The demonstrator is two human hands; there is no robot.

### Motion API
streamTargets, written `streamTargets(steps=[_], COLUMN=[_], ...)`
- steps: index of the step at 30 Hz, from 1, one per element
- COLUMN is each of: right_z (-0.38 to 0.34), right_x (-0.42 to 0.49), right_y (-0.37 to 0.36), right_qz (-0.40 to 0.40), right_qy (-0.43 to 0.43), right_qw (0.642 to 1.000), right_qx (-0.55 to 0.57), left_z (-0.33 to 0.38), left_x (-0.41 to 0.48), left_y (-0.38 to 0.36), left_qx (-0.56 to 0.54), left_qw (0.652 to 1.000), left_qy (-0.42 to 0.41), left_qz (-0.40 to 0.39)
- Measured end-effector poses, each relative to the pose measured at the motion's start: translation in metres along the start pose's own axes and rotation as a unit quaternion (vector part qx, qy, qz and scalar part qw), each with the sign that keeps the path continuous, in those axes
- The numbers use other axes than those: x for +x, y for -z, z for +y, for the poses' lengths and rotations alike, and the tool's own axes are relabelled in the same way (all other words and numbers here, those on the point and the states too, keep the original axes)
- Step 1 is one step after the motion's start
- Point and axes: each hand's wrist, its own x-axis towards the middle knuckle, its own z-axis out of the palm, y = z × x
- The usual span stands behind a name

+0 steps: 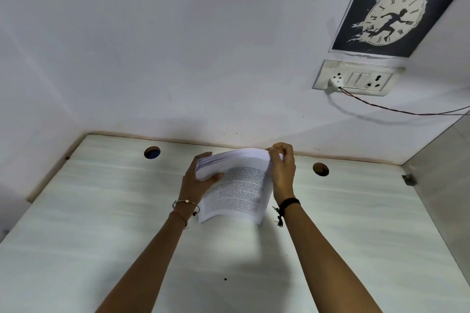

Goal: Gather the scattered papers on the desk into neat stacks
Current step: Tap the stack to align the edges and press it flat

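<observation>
Both arms are stretched out over the pale wood-grain worktop (101, 223), and the thick stack of white printed papers (235, 183) is up off the surface, held between them near the back wall. The left hand (197, 180) clamps the stack's left edge, thumb pressed across the top sheet. The right hand (283, 171) pinches the far right corner, fingers curled tight, and the pages bow upward there. Two round cable holes (152, 152) sit on either side, and a white switchboard (356, 80) hangs under a dark clock poster (396, 7).
</observation>
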Motion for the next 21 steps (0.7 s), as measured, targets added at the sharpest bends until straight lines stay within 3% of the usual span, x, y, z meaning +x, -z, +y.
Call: streamTargets(steps=[3, 6, 9, 11, 17, 21], right_z=[0.006, 0.024, 0.049, 0.053, 0.022, 0.035], right_x=[-0.006, -0.012, -0.008, -0.002, 0.017, 0.014], right_y=[0.010, 0.024, 0.031, 0.029, 0.027, 0.035], right_qz=[-0.103, -0.194, -0.183, -0.173, -0.156, -0.242], right_qy=[-0.017, -0.009, -0.005, 0.001, 0.057, 0.015], right_qw=[0.994, 0.979, 0.962, 0.954, 0.962, 0.947], right_qx=[0.027, -0.053, -0.202, -0.245, -0.215, -0.209], left_z=[-0.003, -0.009, -0.009, -0.006, 0.012, -0.004], left_x=[0.003, 0.002, -0.001, 0.004, 0.023, 0.015], left_y=[-0.001, -0.004, -0.009, -0.011, 0.002, 0.008], left_qx=[0.000, 0.012, 0.029, 0.054, 0.066, 0.069], left_qw=[0.999, 0.993, 0.985, 0.987, 0.995, 0.991], left_qy=[0.038, 0.118, 0.169, 0.154, 0.076, 0.108], left_qz=[0.007, -0.010, -0.019, -0.009, 0.020, -0.036])
